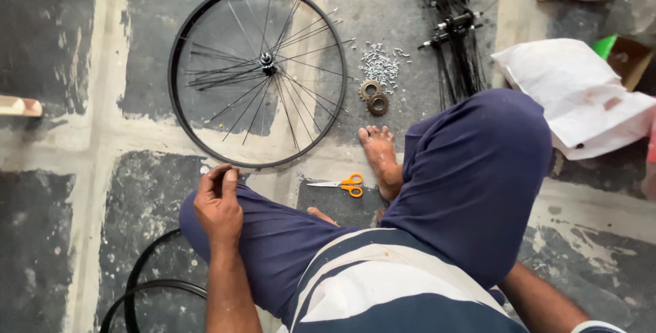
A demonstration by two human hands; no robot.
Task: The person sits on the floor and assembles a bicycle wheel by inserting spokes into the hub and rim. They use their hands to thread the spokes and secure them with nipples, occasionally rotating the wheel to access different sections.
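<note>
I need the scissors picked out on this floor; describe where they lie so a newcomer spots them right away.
Start from the big bicycle wheel rim lying flat on the floor. Just below its lower right edge, beside the person's bare foot, lie the scissors. Their orange handles set them apart from the two dull metal sprockets and the pile of small silvery nipples higher up.

A crumpled white paper wrapper (577, 94) lies on the floor (48, 203) at the right, just beside the raised knee, with faint reddish smudges on its creased sheets. Behind it, at the right edge, sits an open brown cardboard box (632, 60), with a bright green piece (604, 46) poking up where box and wrapper meet. No labels, signs or screens show anywhere.
</note>
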